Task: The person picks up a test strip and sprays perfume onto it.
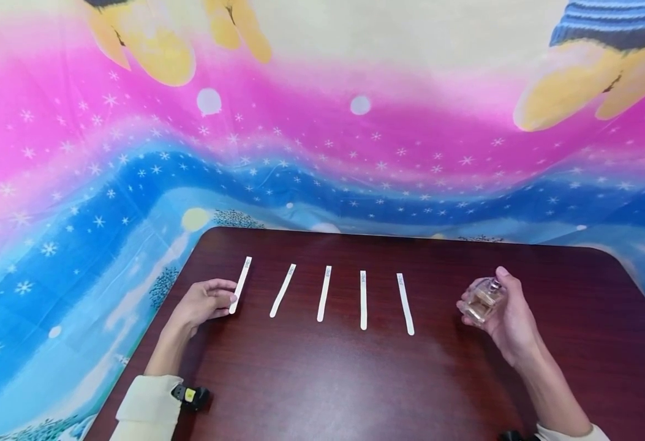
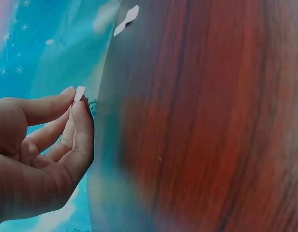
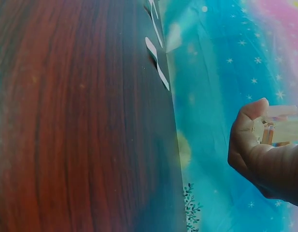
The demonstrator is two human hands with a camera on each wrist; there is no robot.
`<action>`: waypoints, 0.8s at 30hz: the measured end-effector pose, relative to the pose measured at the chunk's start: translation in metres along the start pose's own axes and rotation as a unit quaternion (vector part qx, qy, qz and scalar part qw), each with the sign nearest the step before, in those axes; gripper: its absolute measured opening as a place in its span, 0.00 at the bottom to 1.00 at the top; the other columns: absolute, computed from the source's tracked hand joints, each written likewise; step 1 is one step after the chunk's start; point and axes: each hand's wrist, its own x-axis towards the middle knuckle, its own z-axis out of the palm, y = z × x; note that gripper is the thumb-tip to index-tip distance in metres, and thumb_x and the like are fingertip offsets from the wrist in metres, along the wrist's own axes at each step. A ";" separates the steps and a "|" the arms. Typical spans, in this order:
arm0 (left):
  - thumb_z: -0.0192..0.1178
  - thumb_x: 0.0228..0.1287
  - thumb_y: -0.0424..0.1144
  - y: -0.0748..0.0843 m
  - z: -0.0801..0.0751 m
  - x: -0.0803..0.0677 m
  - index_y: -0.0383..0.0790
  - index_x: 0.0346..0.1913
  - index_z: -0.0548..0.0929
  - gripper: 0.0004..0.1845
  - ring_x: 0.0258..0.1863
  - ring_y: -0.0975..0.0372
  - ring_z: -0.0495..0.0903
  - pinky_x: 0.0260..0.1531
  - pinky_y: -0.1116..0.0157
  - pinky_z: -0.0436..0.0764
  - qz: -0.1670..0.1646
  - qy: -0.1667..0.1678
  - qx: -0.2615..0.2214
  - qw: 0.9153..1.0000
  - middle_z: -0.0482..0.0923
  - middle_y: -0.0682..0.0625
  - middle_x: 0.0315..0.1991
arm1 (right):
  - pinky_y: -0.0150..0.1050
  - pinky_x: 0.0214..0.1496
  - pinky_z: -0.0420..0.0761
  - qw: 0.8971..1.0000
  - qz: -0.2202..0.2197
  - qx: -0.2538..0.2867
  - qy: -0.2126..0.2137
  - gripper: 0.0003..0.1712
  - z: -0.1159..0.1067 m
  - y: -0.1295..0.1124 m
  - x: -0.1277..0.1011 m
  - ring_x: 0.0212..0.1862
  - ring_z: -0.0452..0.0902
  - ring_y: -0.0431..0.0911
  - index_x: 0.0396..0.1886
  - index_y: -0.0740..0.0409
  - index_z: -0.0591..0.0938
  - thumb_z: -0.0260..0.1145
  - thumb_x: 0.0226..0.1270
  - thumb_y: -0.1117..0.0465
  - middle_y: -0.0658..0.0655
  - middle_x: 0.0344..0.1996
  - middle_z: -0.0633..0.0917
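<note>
White paper strips lie in a row of five across the dark wooden desk (image 1: 355, 380), each with its long axis running from the near edge toward the far edge. The left hand (image 1: 203, 303) pinches the near end of the leftmost strip (image 1: 241, 284) between thumb and fingertips; in the left wrist view the strip end shows just above the thumb. The right hand (image 1: 506, 315) is curled round a small clear glass bottle (image 1: 483, 301), forefinger on its top, held up just off the desk. The bottle sits right of the whole row, nearest the rightmost strip (image 1: 405, 296) and well apart from the pinched strip, with three strips between them.
</note>
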 end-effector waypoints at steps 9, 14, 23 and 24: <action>0.64 0.76 0.31 -0.003 -0.003 0.006 0.26 0.67 0.79 0.21 0.36 0.63 0.83 0.38 0.67 0.90 -0.006 0.004 0.029 1.000 0.84 0.50 0.41 | 0.41 0.36 0.89 1.000 0.015 0.012 -0.011 0.35 -0.009 0.000 -0.002 0.41 0.91 0.43 0.40 0.46 0.85 0.33 0.90 0.39 0.47 0.34 0.90; 0.63 0.76 0.31 -0.003 -0.002 0.010 0.27 0.66 0.79 0.20 0.36 0.63 0.82 0.37 0.67 0.90 -0.007 0.009 0.044 0.999 0.83 0.47 0.42 | 0.42 0.37 0.89 1.000 0.010 0.015 -0.011 0.34 -0.011 -0.001 -0.006 0.42 0.91 0.46 0.42 0.49 0.85 0.34 0.90 0.41 0.48 0.35 0.90; 0.63 0.75 0.29 -0.002 0.001 0.014 0.25 0.66 0.78 0.20 0.37 0.62 0.81 0.38 0.66 0.90 0.000 0.001 0.045 0.999 0.84 0.50 0.38 | 0.42 0.37 0.89 0.999 0.010 0.033 -0.017 0.35 -0.014 0.002 -0.009 0.43 0.90 0.46 0.44 0.50 0.85 0.32 0.90 0.43 0.49 0.37 0.89; 0.63 0.75 0.28 -0.001 0.001 0.014 0.25 0.66 0.78 0.20 0.37 0.62 0.81 0.38 0.66 0.90 0.001 -0.001 0.045 0.999 0.84 0.50 0.37 | 0.42 0.37 0.89 0.999 0.009 0.031 -0.017 0.35 -0.014 0.002 -0.009 0.43 0.90 0.46 0.44 0.51 0.85 0.32 0.90 0.43 0.49 0.37 0.89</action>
